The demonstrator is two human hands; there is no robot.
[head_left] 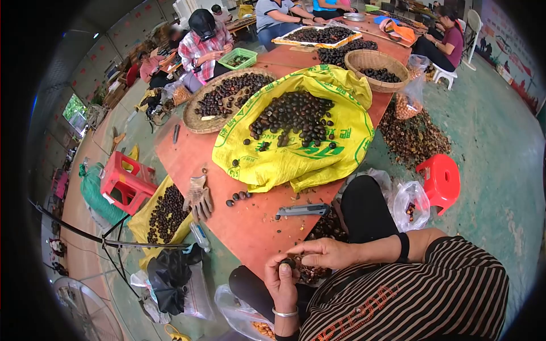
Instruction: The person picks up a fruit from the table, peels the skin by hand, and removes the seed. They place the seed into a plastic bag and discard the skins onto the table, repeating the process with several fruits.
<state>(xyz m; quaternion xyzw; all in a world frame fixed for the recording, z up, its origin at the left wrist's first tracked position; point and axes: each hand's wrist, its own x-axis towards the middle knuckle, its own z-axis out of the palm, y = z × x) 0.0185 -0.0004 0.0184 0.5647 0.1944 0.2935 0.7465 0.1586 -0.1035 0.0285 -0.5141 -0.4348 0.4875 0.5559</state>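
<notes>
My left hand [281, 284], with a silver bangle at the wrist, is closed around a dark brown nut [289, 263] above my lap. From the right comes my right hand [325, 253], a black band on its wrist; its fingers are bent together at the nut, and what they pinch is too small to make out. Broken shells [311, 274] lie beneath both hands. On the red table [250, 227] a grey utility knife [303, 209] rests near the edge. Beyond it, a yellow sack [250, 170] bears a heap of dark nuts [296, 116].
A used glove [198, 199] lies on the table's left side. Wicker baskets [199, 122] of nuts stand farther back, where several people work. Red stools [441, 182] flank the table. A shell pile [415, 136] covers the floor at right. A plastic bag [242, 310] holds yellowish kernels.
</notes>
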